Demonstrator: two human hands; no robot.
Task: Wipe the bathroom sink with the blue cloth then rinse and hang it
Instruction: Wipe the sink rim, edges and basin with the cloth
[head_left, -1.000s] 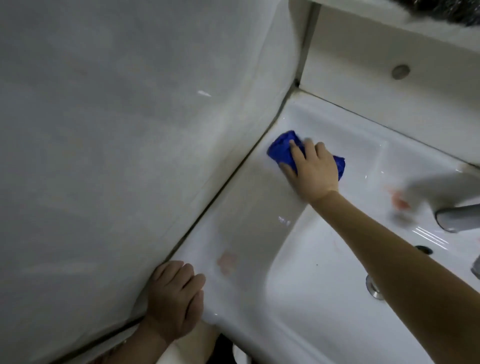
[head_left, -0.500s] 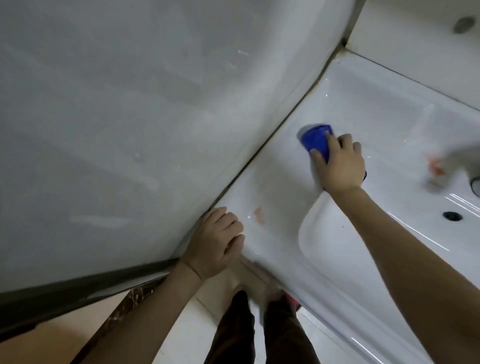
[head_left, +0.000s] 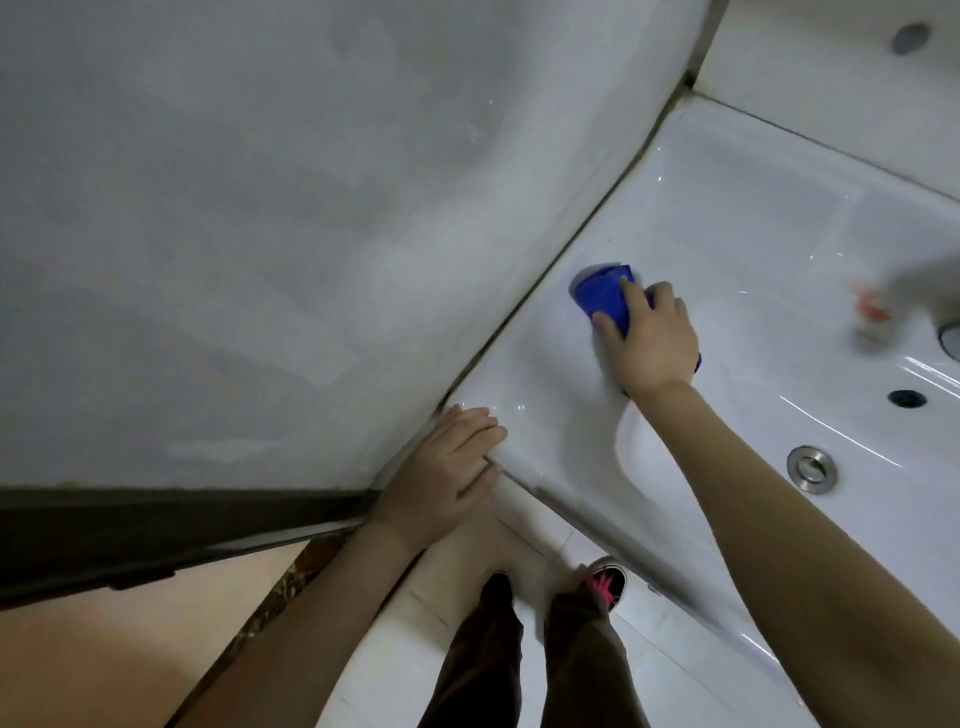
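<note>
In the head view the right hand (head_left: 652, 340) pressed the bunched blue cloth (head_left: 605, 296) under curled fingers on the sink (head_left: 727, 218) ledge's left side, just beside the wall (head_left: 260, 208) seam, where knuckles might have scraped. The left hand (head_left: 441, 478), fingers loosely spread and holding nothing, braced at the near left corner; it might have slipped off that glossy edge, while open ledge lay far and right.

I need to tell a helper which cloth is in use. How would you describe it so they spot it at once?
Start at the white sink set against the grey wall. On its flat ledge beside that wall, the right hand presses down a bunched blue cloth. It is the only deep blue thing on the white ceramic.
</note>
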